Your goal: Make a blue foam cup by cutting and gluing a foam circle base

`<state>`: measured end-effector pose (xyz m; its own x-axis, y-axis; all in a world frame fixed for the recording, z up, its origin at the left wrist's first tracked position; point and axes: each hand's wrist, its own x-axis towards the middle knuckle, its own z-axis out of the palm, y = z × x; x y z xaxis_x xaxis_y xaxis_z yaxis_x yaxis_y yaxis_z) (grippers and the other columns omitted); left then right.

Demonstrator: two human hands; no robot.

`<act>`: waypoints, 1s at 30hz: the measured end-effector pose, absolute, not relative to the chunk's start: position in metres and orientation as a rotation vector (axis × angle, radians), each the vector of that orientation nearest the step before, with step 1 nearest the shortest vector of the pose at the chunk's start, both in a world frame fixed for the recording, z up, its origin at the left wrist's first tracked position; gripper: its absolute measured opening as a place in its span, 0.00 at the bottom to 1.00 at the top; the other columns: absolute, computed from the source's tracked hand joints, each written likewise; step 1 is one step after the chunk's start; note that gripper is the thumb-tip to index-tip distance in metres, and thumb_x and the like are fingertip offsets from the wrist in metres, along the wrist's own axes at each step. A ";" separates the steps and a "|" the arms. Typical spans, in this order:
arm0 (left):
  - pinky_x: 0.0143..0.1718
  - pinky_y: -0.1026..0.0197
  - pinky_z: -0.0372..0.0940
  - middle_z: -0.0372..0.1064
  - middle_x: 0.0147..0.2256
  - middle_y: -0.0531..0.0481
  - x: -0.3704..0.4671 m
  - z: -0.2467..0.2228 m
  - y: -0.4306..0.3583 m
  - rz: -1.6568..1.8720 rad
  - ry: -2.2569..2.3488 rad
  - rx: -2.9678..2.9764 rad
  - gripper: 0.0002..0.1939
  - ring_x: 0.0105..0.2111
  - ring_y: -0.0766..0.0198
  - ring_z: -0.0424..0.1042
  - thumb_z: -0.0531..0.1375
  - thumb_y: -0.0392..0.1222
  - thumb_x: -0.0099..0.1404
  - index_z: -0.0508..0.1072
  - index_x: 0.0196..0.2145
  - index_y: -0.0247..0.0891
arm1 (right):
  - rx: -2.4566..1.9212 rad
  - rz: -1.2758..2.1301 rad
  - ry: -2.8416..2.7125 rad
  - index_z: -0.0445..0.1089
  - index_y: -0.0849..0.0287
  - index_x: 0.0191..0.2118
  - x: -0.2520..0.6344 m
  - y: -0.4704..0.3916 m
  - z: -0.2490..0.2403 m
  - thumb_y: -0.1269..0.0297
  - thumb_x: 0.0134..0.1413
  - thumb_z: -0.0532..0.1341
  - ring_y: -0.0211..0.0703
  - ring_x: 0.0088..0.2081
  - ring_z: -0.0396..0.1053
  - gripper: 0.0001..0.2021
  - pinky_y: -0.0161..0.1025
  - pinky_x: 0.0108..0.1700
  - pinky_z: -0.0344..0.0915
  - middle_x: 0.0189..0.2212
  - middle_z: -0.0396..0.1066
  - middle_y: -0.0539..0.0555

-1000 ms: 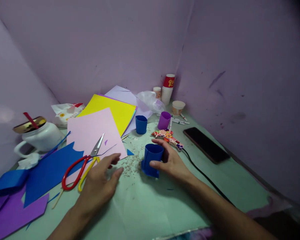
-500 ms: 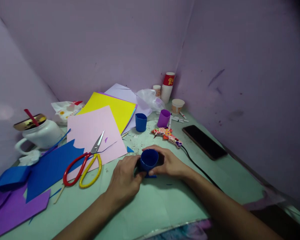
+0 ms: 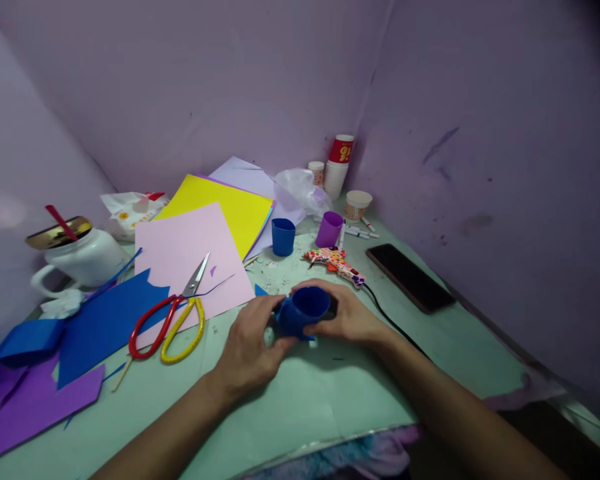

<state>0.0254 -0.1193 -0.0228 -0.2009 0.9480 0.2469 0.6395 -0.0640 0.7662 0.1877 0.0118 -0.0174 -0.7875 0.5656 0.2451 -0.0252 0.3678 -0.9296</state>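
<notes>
Both my hands are around a small blue cup (image 3: 300, 319), which looks made of craft foam or thick paper and is tilted to the right. My right hand (image 3: 347, 313) grips its right side, thumb in front and fingers behind. At its left and lower edge, the fingers and thumb of my left hand (image 3: 257, 337) pinch it. A bit of blue material shows under its base. Beyond my hands stand another blue cup (image 3: 283, 239) and a purple cup (image 3: 329, 230). A flower-patterned glue gun (image 3: 335, 262) lies just past my right hand.
Scissors (image 3: 180, 310) with red and yellow handles lie left, over pink paper (image 3: 190, 247) and a blue sheet (image 3: 105, 333). A white mug (image 3: 87, 260) and purple pieces (image 3: 45, 413) are further left. Right are a phone (image 3: 410, 277) and a black cord (image 3: 395, 327). Paper cups (image 3: 337, 177) stand behind.
The blue cup in my hands has tipped to the right, showing more of its left side. My right hand has shifted slightly right and up. The whole view has shifted a little.
</notes>
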 end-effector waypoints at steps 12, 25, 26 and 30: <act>0.45 0.51 0.65 0.72 0.42 0.39 0.036 -0.001 -0.119 1.469 0.871 0.335 0.21 0.43 0.53 0.71 0.49 0.50 0.67 0.68 0.47 0.31 | -0.208 1.226 -2.131 0.60 0.50 0.56 0.189 -0.019 -0.014 0.68 0.47 0.66 0.54 0.55 0.65 0.29 0.52 0.56 0.62 0.53 0.66 0.58; 0.45 0.55 0.65 0.72 0.40 0.40 0.035 -0.004 -0.124 1.417 0.683 0.145 0.19 0.41 0.56 0.72 0.44 0.47 0.70 0.64 0.46 0.31 | -0.124 0.784 -2.294 0.59 0.50 0.54 0.177 -0.036 -0.010 0.65 0.48 0.67 0.47 0.45 0.69 0.27 0.42 0.45 0.69 0.44 0.68 0.57; 0.45 0.54 0.64 0.71 0.41 0.39 0.035 -0.004 -0.124 1.411 0.670 0.134 0.18 0.42 0.55 0.72 0.44 0.48 0.70 0.63 0.46 0.31 | -0.112 0.786 -2.294 0.59 0.50 0.53 0.177 -0.035 -0.010 0.66 0.49 0.67 0.46 0.44 0.70 0.26 0.41 0.44 0.69 0.43 0.68 0.56; 0.49 0.52 0.63 0.70 0.45 0.38 0.034 -0.006 -0.124 1.394 0.656 0.084 0.19 0.46 0.54 0.71 0.44 0.47 0.70 0.62 0.49 0.30 | -0.092 0.771 -2.310 0.60 0.52 0.51 0.177 -0.032 -0.011 0.65 0.49 0.67 0.44 0.42 0.70 0.24 0.39 0.42 0.69 0.43 0.69 0.57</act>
<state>0.0339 -0.1236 -0.0059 0.0308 0.9255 -0.3774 -0.8804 0.2039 0.4281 0.1773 -0.0320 -0.0107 -0.7593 0.2684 0.5928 -0.1416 0.8211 -0.5530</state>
